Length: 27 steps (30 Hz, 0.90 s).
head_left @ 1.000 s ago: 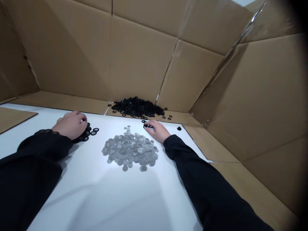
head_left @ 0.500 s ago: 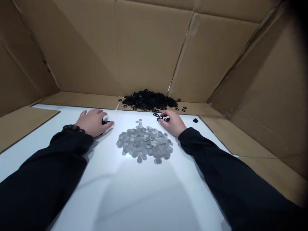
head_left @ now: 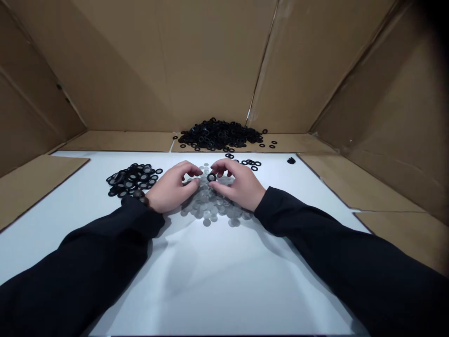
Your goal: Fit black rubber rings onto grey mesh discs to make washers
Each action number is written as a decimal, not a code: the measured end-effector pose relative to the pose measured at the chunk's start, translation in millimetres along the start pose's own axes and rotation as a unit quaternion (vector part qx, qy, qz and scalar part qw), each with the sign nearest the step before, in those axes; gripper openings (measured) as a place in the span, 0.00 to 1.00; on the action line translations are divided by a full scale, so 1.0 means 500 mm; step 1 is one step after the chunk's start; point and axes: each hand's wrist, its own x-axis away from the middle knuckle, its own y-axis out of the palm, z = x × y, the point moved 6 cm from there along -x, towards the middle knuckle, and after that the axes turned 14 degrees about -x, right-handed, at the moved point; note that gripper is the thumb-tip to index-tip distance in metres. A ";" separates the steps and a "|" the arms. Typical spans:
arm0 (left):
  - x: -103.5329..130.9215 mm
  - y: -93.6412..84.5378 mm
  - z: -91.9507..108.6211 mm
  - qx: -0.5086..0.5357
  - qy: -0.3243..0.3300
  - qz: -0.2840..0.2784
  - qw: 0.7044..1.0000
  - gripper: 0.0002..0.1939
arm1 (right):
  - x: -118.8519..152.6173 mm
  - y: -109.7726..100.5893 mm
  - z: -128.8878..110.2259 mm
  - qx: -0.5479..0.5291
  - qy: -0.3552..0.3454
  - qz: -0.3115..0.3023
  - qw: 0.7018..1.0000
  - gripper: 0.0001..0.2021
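Head cam: R hand has black ring pinched betw. thumb & fingertips, over the grey disc pile. L hand just beside, thumb & index tips near each other; can't tell if they grip anything. Ring prob. light, slightly rubbery, not fragile; best held at opp. edges of rim. Face approx. twd cam; round, no long axis.
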 end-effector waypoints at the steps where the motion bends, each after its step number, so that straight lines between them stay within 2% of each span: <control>1: 0.001 0.002 -0.001 0.037 -0.032 -0.003 0.999 0.12 | -0.001 0.002 -0.010 0.013 -0.012 0.008 1.000 0.14; 4: 0.005 0.020 0.006 0.143 -0.086 -0.035 0.985 0.14 | -0.001 0.014 -0.038 0.046 -0.065 0.004 0.997 0.13; 7: 0.005 0.027 0.005 0.191 -0.110 -0.028 0.975 0.14 | 0.001 0.019 -0.039 0.043 -0.082 -0.010 0.996 0.18; 10: 0.005 0.022 -0.013 0.213 -0.146 0.001 0.966 0.14 | 0.002 0.024 -0.011 0.067 -0.030 -0.040 0.997 0.18; 14: 0.006 0.015 -0.030 0.225 -0.170 0.031 0.959 0.15 | 0.007 0.041 0.024 0.106 0.050 -0.113 0.987 0.15; 18: 0.007 0.018 -0.029 0.248 -0.173 0.028 0.953 0.15 | 0.007 0.045 0.025 0.079 0.059 -0.127 0.987 0.05; 20: 0.008 0.021 -0.029 0.263 -0.179 0.026 0.948 0.15 | 0.006 0.043 0.024 0.062 0.059 -0.124 0.989 0.04; 22: 0.008 0.024 -0.033 0.275 -0.183 0.029 0.943 0.15 | 0.006 0.038 0.025 0.049 0.063 -0.107 0.991 0.06; 24: 0.007 0.026 -0.037 0.285 -0.181 0.033 0.941 0.16 | 0.007 0.033 0.028 0.055 0.067 -0.092 0.992 0.13; 27: 0.005 0.031 -0.043 0.303 -0.175 0.029 0.936 0.16 | 0.009 0.038 0.031 0.078 0.070 -0.113 0.988 0.15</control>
